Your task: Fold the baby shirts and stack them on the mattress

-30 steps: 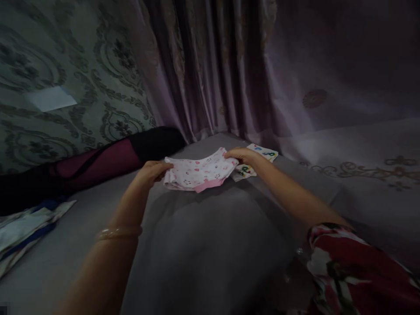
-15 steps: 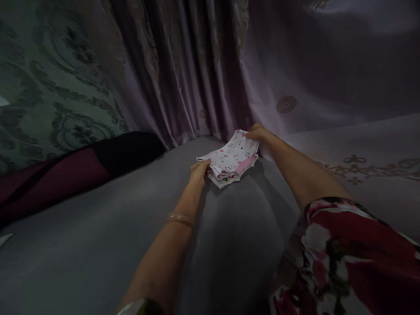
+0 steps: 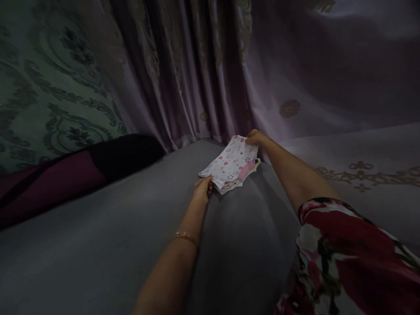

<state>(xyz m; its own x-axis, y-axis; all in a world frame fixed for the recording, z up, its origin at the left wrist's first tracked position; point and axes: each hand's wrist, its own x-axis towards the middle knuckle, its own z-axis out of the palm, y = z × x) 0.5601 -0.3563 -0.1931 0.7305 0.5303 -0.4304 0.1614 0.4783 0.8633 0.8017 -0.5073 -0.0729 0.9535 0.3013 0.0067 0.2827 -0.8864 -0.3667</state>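
Observation:
A folded white cloth printed with small pink and dark figures, with a pink band along its near right side, is held between both hands. My left hand pinches its near left corner. My right hand grips the far right corner, fingertips partly hidden behind the fabric. Under it, other folded white cloths show their edges, lying on the grey bed sheet. A clear bangle circles my left wrist.
A purple curtain hangs in folds behind the bed. Along the left edge, against green patterned wallpaper, lies a long maroon and black bundle. Pale fabric with a brown scroll pattern spreads at the right.
My left hand has moved down and toward me with its corner, and the top cloth now lies flatter over the stack. My right hand has dropped slightly, still gripping.

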